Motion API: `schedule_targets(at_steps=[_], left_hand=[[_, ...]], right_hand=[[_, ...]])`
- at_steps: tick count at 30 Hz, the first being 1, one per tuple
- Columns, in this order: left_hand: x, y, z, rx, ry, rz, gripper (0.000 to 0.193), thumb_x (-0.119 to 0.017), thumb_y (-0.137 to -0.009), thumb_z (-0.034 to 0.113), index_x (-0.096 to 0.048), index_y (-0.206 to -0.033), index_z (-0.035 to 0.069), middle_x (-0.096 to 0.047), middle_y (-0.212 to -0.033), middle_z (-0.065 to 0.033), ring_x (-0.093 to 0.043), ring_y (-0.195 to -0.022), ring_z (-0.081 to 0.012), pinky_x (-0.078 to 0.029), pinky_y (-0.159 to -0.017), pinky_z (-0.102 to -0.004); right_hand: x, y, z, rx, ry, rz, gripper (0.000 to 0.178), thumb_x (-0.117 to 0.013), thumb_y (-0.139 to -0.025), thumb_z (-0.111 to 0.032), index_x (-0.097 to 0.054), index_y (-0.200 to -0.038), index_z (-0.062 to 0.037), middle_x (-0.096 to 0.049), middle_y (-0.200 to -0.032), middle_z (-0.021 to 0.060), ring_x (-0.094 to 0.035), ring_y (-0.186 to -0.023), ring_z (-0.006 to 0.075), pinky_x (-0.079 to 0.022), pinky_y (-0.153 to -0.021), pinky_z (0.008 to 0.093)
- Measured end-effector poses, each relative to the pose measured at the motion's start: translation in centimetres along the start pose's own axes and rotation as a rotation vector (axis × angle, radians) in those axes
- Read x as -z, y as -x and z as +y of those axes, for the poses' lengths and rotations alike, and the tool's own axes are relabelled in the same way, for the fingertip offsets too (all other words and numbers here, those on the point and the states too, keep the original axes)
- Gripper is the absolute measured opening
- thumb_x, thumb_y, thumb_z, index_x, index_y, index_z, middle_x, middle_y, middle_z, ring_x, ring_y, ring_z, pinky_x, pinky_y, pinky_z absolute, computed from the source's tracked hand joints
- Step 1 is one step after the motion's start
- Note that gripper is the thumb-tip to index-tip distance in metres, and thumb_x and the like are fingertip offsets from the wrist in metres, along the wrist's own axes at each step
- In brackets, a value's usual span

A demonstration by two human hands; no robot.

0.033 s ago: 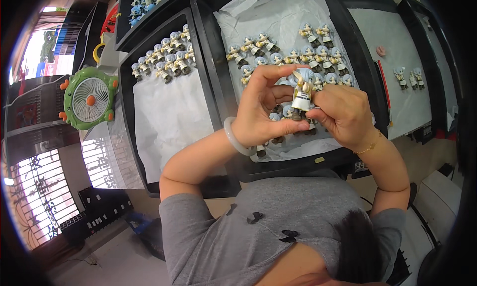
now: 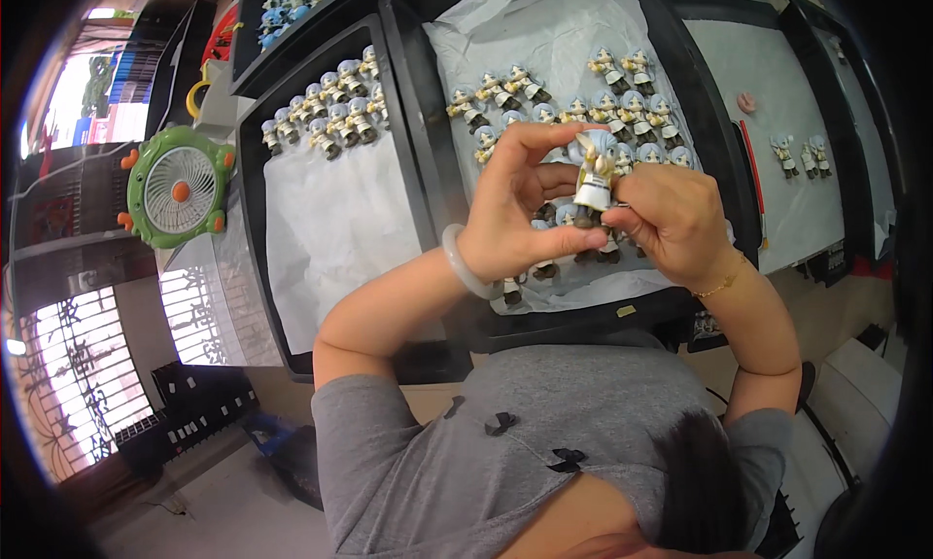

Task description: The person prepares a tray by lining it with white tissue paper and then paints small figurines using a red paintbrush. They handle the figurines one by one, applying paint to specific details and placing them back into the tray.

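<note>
A small figurine with pale blue hair, a white and gold outfit and dark boots is held upright over the middle tray. My left hand grips it between the thumb at its feet and the fingers at its head. Closed at the figurine's right side is my right hand, curled with thumb and forefinger pinched together. A thin, small tip shows by that pinch, too small to name. Beneath both hands, more figurines of the same kind lie in rows on the white paper of the black tray, partly hidden by my hands.
To the left, another black tray holds figurines on white paper. A green fan stands beyond it. Blue pieces fill a tray at the back left. On the right lie a red stick, several figurines and a small pinkish piece.
The figurine has tipped slightly between my fingers. Both hands keep nearly the same place and hold, and the whole view has shifted a little.
</note>
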State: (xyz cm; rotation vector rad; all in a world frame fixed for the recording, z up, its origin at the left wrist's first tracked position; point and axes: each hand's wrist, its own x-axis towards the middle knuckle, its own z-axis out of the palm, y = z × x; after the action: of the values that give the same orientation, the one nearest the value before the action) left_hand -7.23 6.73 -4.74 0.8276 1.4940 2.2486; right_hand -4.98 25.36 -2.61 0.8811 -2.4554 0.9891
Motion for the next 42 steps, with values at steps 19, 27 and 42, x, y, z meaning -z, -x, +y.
schedule_targets(at_steps=[19,27,42], left_hand=[[16.9,18.2,9.0,0.443,-0.951,0.446,0.058,-0.070,-0.064,0.008,-0.042,-0.116,0.007,-0.048,-0.111,-0.0059,-0.048,-0.101,-0.0163,-0.043,-0.072,-0.0269],[17.7,18.9,6.0,0.438,-1.123,0.305,0.069,-0.074,-0.055,0.015,-0.041,-0.115,0.010,-0.052,-0.100,-0.0080,-0.051,-0.087,-0.0183,-0.043,-0.078,-0.0317],[21.5,23.7,7.9,0.100,-1.061,1.003,0.033,-0.061,-0.073,0.007,-0.051,-0.104,0.003,-0.055,-0.084,-0.0050,-0.050,-0.069,-0.0092,-0.042,-0.060,-0.0222]], right_hand=[[-10.6,-10.8,-11.3,-0.491,-1.145,-0.437,0.023,-0.047,-0.087,-0.012,-0.052,-0.108,-0.0026,-0.056,-0.089,0.0046,-0.056,-0.083,0.0129,-0.046,-0.078,0.0280],[-24.2,-11.0,-8.3,-0.273,-0.258,-0.411,0.047,-0.050,-0.071,-0.004,-0.040,-0.116,0.0029,-0.058,-0.086,0.0287,-0.056,-0.083,0.0421,-0.045,-0.072,0.0460],[-0.9,-1.2,-2.2,-0.306,-0.437,-0.456,0.030,-0.057,-0.080,-0.020,-0.055,-0.107,-0.0067,-0.061,-0.089,0.0104,-0.060,-0.079,0.0211,-0.047,-0.071,0.0314]])
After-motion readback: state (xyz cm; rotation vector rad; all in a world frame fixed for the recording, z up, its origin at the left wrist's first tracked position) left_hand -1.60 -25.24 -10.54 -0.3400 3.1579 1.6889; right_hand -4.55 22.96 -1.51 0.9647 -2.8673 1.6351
